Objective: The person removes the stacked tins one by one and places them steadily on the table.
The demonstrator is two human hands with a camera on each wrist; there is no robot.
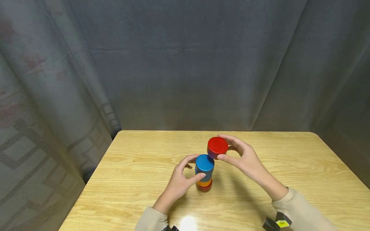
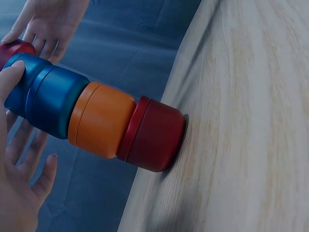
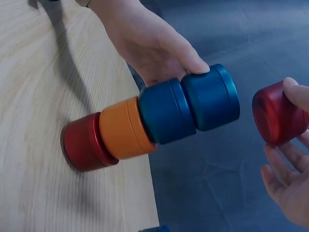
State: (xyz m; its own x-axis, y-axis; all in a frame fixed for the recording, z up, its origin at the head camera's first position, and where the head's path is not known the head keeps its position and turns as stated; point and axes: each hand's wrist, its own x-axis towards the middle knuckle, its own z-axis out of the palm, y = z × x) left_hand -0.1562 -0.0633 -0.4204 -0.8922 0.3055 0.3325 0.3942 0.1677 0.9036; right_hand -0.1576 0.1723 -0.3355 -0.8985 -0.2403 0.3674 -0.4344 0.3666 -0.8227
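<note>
Four-level column aside, the parts are small round metal canisters with lids. On the table stands a bottom red canister [image 2: 157,135], under an orange canister [image 2: 102,120]. Above these come a lower blue canister [image 3: 166,112] and a top blue canister [image 1: 205,163]. My left hand [image 1: 180,180] grips the top blue canister between thumb and fingers, from the left. Pinched at its sides in my right hand [image 1: 246,160] is another red canister [image 3: 276,113]. It hangs slightly tilted, up and to the right of the stack; a gap separates the two in the right wrist view.
The light wooden table [image 1: 138,160] spreads out around the stack. A grey curtain [image 1: 185,70] hangs behind its far edge, and a patterned curtain [image 1: 52,128] hangs along the left side.
</note>
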